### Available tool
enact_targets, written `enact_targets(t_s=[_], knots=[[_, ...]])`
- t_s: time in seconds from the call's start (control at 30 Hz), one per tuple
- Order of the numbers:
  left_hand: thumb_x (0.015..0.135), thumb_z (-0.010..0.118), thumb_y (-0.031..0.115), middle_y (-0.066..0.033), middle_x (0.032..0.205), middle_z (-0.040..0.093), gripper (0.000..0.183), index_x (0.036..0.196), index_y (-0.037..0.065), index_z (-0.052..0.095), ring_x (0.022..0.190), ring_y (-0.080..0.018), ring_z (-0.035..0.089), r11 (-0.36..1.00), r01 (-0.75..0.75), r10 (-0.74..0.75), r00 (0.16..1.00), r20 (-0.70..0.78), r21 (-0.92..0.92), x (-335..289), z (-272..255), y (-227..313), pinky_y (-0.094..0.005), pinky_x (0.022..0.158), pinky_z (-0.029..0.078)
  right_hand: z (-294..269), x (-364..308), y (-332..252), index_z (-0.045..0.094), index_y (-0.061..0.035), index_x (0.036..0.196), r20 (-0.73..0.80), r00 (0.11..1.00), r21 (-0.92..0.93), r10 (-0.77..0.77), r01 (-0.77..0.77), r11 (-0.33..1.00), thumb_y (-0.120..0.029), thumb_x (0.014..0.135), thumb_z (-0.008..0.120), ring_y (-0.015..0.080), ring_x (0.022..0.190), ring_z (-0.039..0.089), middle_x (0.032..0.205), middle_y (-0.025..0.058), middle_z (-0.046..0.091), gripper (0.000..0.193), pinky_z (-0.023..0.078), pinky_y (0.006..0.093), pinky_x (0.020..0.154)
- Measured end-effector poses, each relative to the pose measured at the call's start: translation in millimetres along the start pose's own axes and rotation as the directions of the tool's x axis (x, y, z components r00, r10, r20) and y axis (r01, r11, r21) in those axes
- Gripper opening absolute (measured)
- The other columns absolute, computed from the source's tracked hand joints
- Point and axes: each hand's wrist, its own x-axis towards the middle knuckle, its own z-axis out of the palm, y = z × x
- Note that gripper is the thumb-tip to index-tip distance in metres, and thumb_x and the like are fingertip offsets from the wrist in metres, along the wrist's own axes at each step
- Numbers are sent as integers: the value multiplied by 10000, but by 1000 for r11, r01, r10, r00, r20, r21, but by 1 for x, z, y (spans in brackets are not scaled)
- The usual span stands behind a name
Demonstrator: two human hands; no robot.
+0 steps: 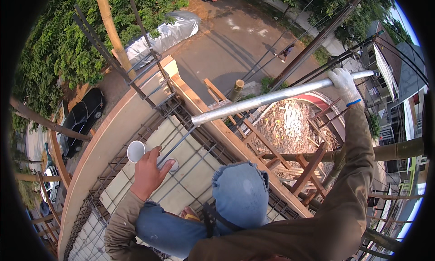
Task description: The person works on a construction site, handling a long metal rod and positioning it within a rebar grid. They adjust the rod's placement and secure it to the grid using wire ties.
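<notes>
My gloved right hand (344, 85) is closed round a long silver metal pipe (272, 96) near its far right end. The pipe slants down to the left, and a thin steel bar (179, 141) runs on from its lower end toward my other hand. My bare left hand (152, 172) has its thumb spread from the fingers, with that bar passing between them. Beside its fingertips stands a round white pipe end (136, 151), open at the top. A second white round piece (173, 164) shows partly behind the thumb. Whether the fingers touch the white pipe is unclear.
I crouch on a steel bar grid (181, 183) over pale boards, with a bent knee (240, 195) in front. A curved form wall (86, 170) rises at left, and a timber beam (199, 100) edges the drop. Rubble (290, 120), bamboo poles and cables lie beyond.
</notes>
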Motion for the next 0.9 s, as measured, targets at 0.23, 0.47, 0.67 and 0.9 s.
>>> enact_targets(t_s=[0.23,0.47,0.67,0.9], knots=[[1000,647,427,-185,1173,651,626,1388,-44,505,1040,-307,687,788,-86,145,988,48,-609,90,26,29,-421,830,563,-4,-4,1,648,-94,943,-121,993,25,0,3,1000,-187,751,711,334,900,619,890,102,627,222,489,430,817],[1093,394,484,-159,1008,705,596,1300,-44,576,690,-143,709,712,233,50,924,378,-663,120,8,61,-225,564,528,-6,-7,-3,631,-104,908,-112,993,17,31,-30,999,-199,726,744,331,865,603,847,97,594,234,474,432,774],[1065,501,446,-75,728,668,450,1078,19,641,509,-57,569,509,406,-94,903,420,-759,114,2,74,-189,416,384,-4,-6,-6,625,-89,929,10,995,112,100,-101,989,-236,717,785,360,844,616,839,118,607,304,474,461,745],[1032,562,422,-55,688,636,402,1023,31,657,468,-31,455,482,410,-72,899,431,-774,107,-38,89,-190,408,321,-13,4,-24,644,-68,914,203,957,243,205,-252,937,-176,727,769,377,883,635,854,138,651,249,481,471,746]])
